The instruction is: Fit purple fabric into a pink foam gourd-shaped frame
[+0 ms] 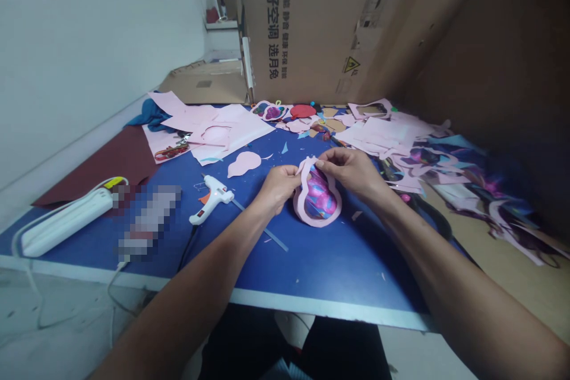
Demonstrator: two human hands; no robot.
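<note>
Between my two hands is a gourd-shaped craft piece (318, 196), with a pale pink border around a shiny purple and blue patterned middle. My left hand (281, 186) pinches its upper left edge. At the narrow top, my right hand (350, 169) grips the right side with thumb and fingertips. The piece is held a little above the blue tabletop (329, 279), its wide end toward me. To the left lies a white glue gun (211, 197) with a clear glue stick (271, 236) behind it. A pink gourd-shaped cutout (244, 163) rests beyond my left hand.
Pink sheets (222, 124) and scissors (178, 147) lie at the back left. Pink scraps (387, 133) pile up at the back right. A white power strip (71, 222) and a blurred-out object (149, 222) sit at the left. A large cardboard box (320, 24) walls off the back.
</note>
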